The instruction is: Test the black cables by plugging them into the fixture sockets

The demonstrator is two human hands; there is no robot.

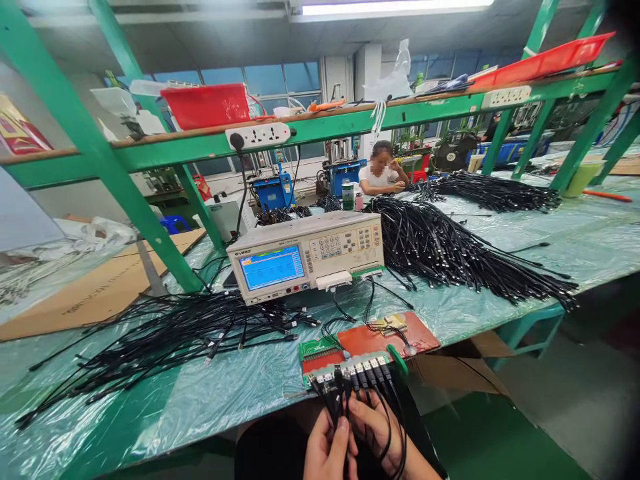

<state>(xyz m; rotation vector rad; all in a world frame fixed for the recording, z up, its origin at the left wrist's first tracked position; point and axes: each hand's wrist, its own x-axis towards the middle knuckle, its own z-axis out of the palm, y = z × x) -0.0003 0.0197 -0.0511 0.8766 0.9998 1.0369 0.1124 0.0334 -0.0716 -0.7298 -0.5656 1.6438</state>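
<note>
Both of my hands are at the table's front edge, just below a connector board (pixel 353 369) with a row of white-and-metal ports. My left hand (pixel 330 445) has its thumb and fingers closed on black cables (pixel 336 403). Close beside it, my right hand (pixel 373 427) pinches black cables near their plugs. Several black plugs (pixel 373 379) sit in the board's ports, their cables hanging down over my right hand. Thin wires run from the board area to a tester (pixel 305 257) with a lit blue screen. Fingers partly hide the held plugs.
A pile of black cables (pixel 175 333) spreads at the left, and a larger bundle (pixel 440 247) lies at the right. A green shelf frame (pixel 185 150) stands across the table (pixel 200 413). A person (pixel 383 173) sits behind. Red trays (pixel 207 107) rest on the shelf.
</note>
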